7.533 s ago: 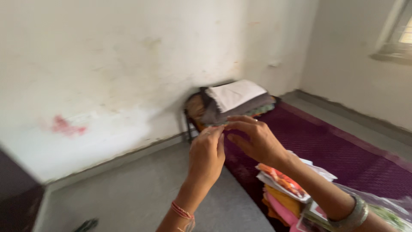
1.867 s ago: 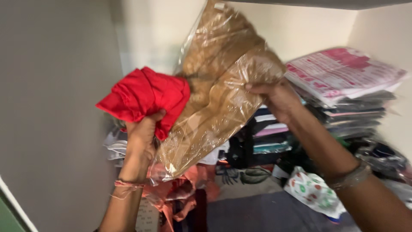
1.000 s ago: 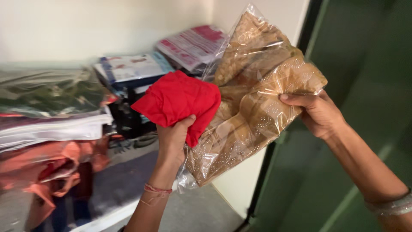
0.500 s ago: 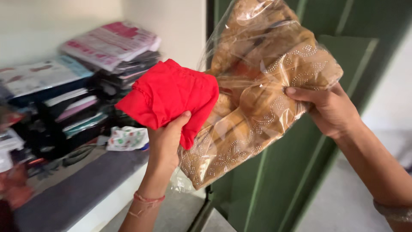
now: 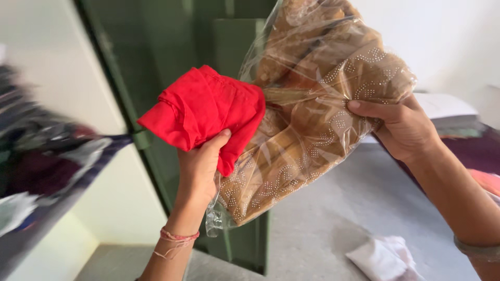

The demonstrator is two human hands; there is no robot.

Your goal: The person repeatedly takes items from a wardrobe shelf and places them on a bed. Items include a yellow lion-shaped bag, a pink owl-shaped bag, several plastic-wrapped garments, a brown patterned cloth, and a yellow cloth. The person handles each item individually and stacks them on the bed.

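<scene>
While the left hand (image 5: 198,169) closes around a bunched red cloth (image 5: 205,112), its thumb pressed over the lower edge of the fabric, the same grip also pins the lower part of a clear bag (image 5: 312,114) against the palm. That bag holds a folded tan garment with small pale beadwork, and it is held up in the air at chest height, between the two hands. Its long axis runs on a slant, from the lower end near the left wrist up and to the right, past the right hand (image 5: 403,127). The right hand clamps the bag's upper right side, thumb on the front face and fingers wrapped behind, so the plastic creases under it. The red cloth lies against the bag's left face, touching it, and sits above the left hand rather than beside it. Each hand is thus pressed shut on its load, with the left carrying two things at once and the right only the bag.

Behind the bag stands a green door (image 5: 156,78). To the left, a blurred shelf (image 5: 47,156) holds dark piled fabric. Below, on the grey floor (image 5: 323,218), lies a small white cloth (image 5: 383,257), well apart from both hands. A purple mat (image 5: 476,151) shows at the right edge.
</scene>
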